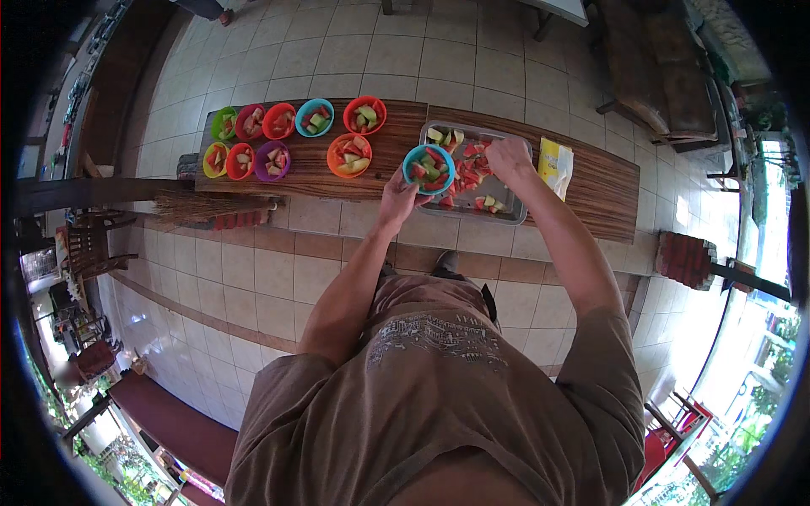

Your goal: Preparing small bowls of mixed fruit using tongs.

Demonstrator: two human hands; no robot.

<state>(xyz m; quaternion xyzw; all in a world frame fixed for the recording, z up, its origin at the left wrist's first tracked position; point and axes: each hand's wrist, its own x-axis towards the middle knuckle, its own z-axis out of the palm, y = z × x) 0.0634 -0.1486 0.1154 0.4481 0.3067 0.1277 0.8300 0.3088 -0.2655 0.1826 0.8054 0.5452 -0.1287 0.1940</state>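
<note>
In my left hand (400, 201) is a blue plastic bowl (410, 158) of cut fruit, red watermelon with pale green pieces, tilted towards me at the tray's left edge. My right hand (509, 159) reaches down into the rectangular clear tray (469, 201), at its far right part. Its fingertips are hidden behind the hand, so whether they grip a piece cannot be seen. Red watermelon chunks (467, 177) lie loose in the tray's middle. Pale green fruit pieces (445, 137) sit at its far left corner, with a few more pieces (489, 203) near the front edge.
Filled coloured bowls stand in two rows along the wooden bench (310, 155); an orange bowl (349, 174) and a red bowl (365, 131) are nearest the tray. Right of it lies a yellow-and-white printed packet (557, 167). A twig broom (202, 209) is at the bench's left end.
</note>
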